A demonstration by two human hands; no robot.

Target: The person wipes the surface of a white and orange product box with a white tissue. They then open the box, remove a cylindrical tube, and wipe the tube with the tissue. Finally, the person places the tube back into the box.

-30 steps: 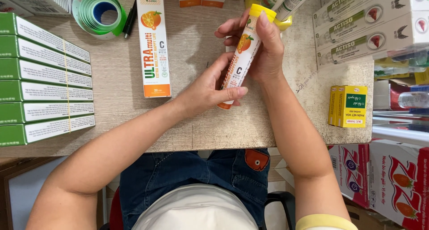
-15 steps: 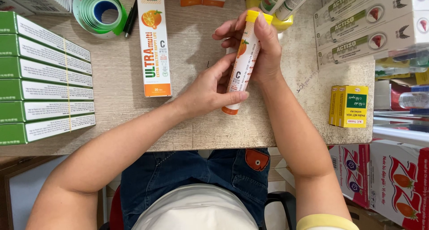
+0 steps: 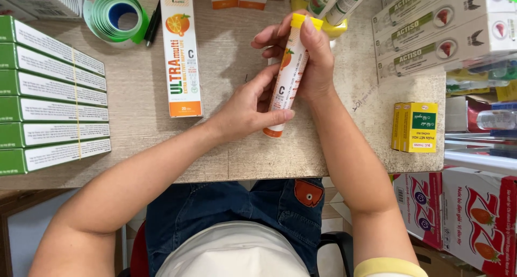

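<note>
Item: vitamin tablet tube (image 3: 287, 80), orange/white w/ yellow cap, held over counter (image 3: 134, 115). Left hand (image 3: 249, 106) grip closed on lower end; right hand (image 3: 307, 56) grip wrapped round top. Tube out of carton; matching carton (image 3: 182, 51) lies apart at left, not yet filled.

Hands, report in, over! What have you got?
Left hand grips tube's lower end. Right hand wraps yellow-capped tube near top. Long carton lies beside, apart.
</note>
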